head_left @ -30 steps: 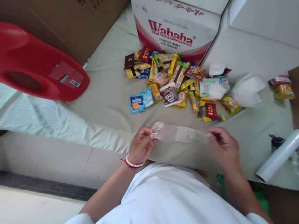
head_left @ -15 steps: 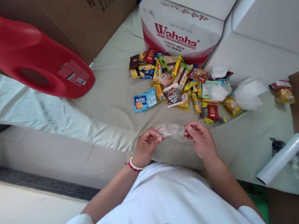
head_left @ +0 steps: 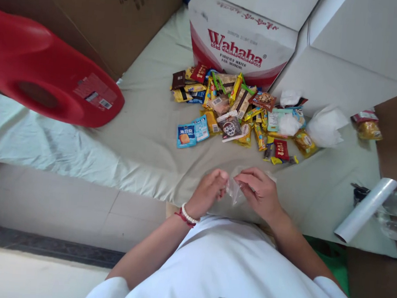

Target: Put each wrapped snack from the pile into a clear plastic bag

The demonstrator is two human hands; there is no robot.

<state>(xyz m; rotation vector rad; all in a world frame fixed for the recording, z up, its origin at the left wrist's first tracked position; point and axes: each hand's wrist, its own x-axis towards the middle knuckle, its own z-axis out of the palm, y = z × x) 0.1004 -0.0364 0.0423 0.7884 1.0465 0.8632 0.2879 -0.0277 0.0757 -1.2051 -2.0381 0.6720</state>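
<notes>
Both my hands pinch a thin clear plastic bag (head_left: 232, 193) close in front of my body, over the near edge of a cloth-covered surface (head_left: 139, 144). My left hand (head_left: 209, 192), with a bead bracelet on its wrist, grips the bag's left side with curled fingers. My right hand (head_left: 259, 191) grips its right side, fingertips almost touching the left hand. The bag hangs crumpled between and below them. A pile of small wrapped snacks (head_left: 236, 113) lies on the cloth just beyond my hands.
A white and red Wahaha carton (head_left: 243, 37) and a white box (head_left: 360, 47) stand behind the snacks. A red plastic stool (head_left: 48, 71) lies at the left before a brown carton (head_left: 92, 14). A roll of plastic bags (head_left: 365, 210) and crumpled white tissue (head_left: 325, 125) lie at the right.
My hands came together: the bag, stretched wide between them a second ago, is now bunched up between near-touching fingers. The view has shifted slightly.
</notes>
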